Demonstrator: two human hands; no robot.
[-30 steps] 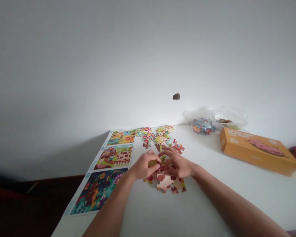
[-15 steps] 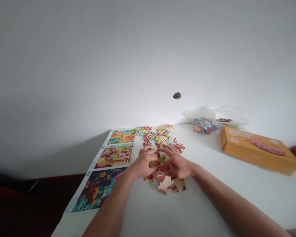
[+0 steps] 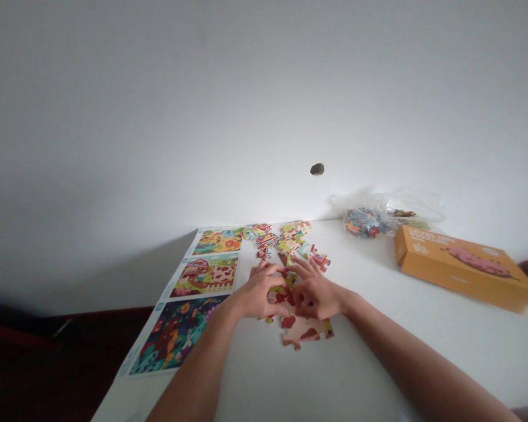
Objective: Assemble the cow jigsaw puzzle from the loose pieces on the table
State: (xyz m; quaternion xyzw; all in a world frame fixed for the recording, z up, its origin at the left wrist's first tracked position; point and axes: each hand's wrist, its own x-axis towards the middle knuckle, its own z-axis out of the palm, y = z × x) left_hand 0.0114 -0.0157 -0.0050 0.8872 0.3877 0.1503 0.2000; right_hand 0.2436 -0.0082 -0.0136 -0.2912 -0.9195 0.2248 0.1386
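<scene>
A joined patch of cow-patterned puzzle pieces (image 3: 300,332), cream with brown spots, lies flat on the white table under and in front of my hands. My left hand (image 3: 260,292) is curled at the patch's left side, with thumb and fingers closed round a puzzle piece (image 3: 276,295) with reddish-brown on it. Against the upper right of the patch, my right hand (image 3: 319,294) has its fingers bent down and gripping a puzzle piece that they mostly hide. Both hands are close together, and the seams between them are partly covered.
Several loose puzzle pieces (image 3: 293,241) lie beyond my hands. A sheet with three printed pictures (image 3: 209,275) runs along the left table edge. To the right are an orange puzzle box (image 3: 462,266) and clear bags of pieces (image 3: 364,223). The wall (image 3: 264,117) rises behind.
The spotted pieces in the patch now look closer together, with less gap between them. More reddish-brown shows between my hands. My hands have shifted only slightly.
</scene>
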